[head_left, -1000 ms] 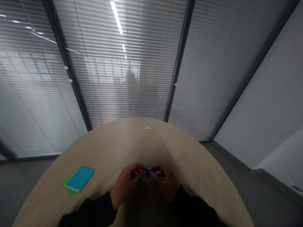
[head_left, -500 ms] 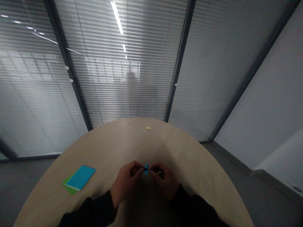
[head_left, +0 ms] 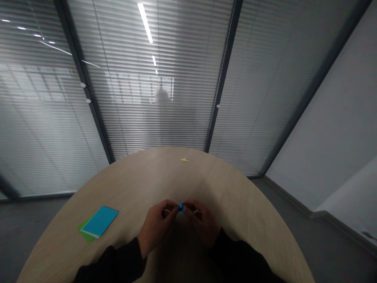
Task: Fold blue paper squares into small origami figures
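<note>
Grip of both the left hand [head_left: 155,227] and the right hand [head_left: 204,225] is closed, fingertips pinching the small blue paper piece [head_left: 180,207] from either side just above the bench [head_left: 241,188] by its near edge, apparently mid-fold, so any further crease calls for fine, even fingertip pressure.

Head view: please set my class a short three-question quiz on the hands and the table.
1. True or false: the left hand and right hand pinch one small blue paper piece between their fingers.
2. What lies near the far edge of the table? A) yellow paper shape B) scissors C) cup
3. Fill in: the blue sheet lies on a ____ sheet.
Key: 1 true; 2 A; 3 green sheet.
</note>
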Motion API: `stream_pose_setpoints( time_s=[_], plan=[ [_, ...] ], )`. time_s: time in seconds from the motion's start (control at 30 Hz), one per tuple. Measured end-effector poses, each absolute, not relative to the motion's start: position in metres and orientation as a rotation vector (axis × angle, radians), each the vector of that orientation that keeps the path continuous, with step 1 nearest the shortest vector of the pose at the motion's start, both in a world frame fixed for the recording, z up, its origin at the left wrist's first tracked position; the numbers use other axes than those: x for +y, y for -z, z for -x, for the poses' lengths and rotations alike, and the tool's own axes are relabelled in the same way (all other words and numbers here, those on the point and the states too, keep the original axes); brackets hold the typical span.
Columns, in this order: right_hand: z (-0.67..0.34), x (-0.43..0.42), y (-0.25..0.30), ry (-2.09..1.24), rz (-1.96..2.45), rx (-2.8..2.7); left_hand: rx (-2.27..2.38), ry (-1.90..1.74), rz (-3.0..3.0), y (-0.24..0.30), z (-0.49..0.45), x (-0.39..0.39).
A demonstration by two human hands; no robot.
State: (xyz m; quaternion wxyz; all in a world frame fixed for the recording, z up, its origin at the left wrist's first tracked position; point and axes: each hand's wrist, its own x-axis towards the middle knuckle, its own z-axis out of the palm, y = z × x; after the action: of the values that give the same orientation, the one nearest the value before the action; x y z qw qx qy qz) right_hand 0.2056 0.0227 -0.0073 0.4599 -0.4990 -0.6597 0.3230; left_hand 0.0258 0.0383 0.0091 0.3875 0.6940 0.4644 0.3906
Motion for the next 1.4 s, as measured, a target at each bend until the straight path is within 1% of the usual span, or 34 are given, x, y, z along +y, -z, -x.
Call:
stream_pose_setpoints(
  time_s=[0.17,0.5,0.87,1.17,1.4],
  plan=[
    [-0.209,0.026,0.007,-0.876,1.251,-1.580,1.207,-0.948,-1.799,-0.012,-0.027,0.037],
    [-0.208,0.026,0.007,-0.812,1.302,-1.571,1.184,-0.967,-1.801,-0.012,-0.027,0.036],
    [-0.209,0.026,0.009,-0.815,1.304,-1.543,1.183,-0.975,-1.798,-0.011,-0.027,0.036],
    [-0.205,0.024,0.004,-0.702,1.310,-1.648,1.062,-1.004,-1.758,-0.009,-0.028,0.034],
    [-0.210,0.041,0.009,-0.621,1.333,-1.673,1.114,-1.077,-1.770,0.002,-0.027,0.040]
  ],
)
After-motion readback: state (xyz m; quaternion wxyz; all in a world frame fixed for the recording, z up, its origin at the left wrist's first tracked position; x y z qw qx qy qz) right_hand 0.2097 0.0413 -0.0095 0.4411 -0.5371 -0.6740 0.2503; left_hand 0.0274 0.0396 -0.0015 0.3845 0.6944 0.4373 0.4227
